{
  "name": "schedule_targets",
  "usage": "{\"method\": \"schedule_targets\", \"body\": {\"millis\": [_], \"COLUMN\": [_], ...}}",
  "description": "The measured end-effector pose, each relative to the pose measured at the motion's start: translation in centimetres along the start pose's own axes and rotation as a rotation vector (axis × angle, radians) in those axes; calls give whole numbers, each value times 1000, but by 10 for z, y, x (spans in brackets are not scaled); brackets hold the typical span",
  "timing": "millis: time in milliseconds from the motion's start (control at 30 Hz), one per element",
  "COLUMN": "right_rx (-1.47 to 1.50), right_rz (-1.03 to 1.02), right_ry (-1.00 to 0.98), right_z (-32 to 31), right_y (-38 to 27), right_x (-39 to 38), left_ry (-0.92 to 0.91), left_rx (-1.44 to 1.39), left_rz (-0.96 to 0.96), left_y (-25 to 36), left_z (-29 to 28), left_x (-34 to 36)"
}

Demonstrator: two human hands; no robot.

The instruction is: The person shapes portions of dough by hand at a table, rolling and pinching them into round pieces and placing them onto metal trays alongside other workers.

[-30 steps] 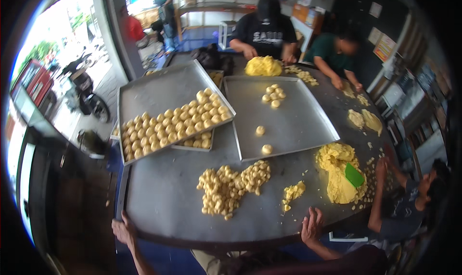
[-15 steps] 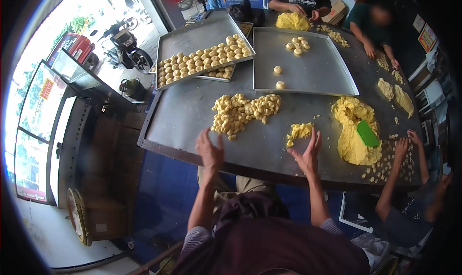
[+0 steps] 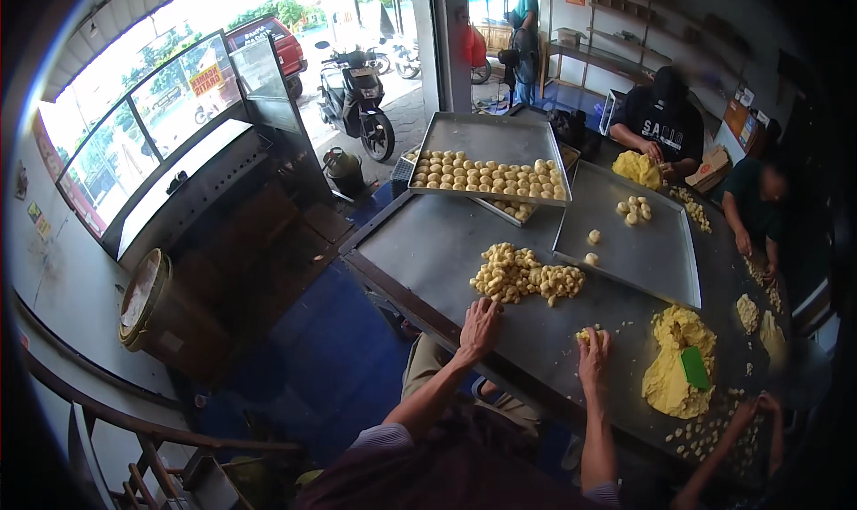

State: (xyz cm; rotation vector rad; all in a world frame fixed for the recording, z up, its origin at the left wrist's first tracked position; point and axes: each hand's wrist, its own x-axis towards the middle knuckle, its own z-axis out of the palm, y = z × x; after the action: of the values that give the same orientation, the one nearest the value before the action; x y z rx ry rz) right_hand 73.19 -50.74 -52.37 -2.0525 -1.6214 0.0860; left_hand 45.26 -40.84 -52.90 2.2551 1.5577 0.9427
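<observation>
A heap of small pale dough pieces [image 3: 527,276] lies on the metal-topped table [image 3: 420,251]. At its near edge is my left hand [image 3: 481,327], fingers bent and drawn together; whatever is between them is hidden. To the right, my right hand [image 3: 594,356] is curled over a small lump of yellow dough [image 3: 582,334], mostly covered by the fingers. Crumbs lie around it. Further right sits a big mound of soft yellow dough [image 3: 665,376] with a green scraper [image 3: 694,368] stuck in it.
Behind the heap, a tray [image 3: 489,189] holds rows of round dough balls, overlapping another tray. Beside it, a second large tray [image 3: 625,251] carries several balls. Co-workers' hands [image 3: 650,149] handle dough along the far and right sides. A round basket [image 3: 147,300] stands at the left.
The view has swung so the table appears further right and tilted. My left hand has come in to the heap's near edge; my right hand has closed over the small yellow lump.
</observation>
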Motion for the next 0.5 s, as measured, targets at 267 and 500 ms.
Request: {"method": "schedule_targets", "body": {"millis": [267,500], "right_rx": [96,105], "right_rz": [-12,-277], "right_ry": [162,-44], "right_z": [-8,15], "right_y": [-32,-1], "right_x": [5,20], "left_ry": [99,51], "left_rx": [-304,-326], "left_rz": [-102,-61], "left_y": [-5,-15], "left_z": [-7,-9], "left_x": [-4,-12]}}
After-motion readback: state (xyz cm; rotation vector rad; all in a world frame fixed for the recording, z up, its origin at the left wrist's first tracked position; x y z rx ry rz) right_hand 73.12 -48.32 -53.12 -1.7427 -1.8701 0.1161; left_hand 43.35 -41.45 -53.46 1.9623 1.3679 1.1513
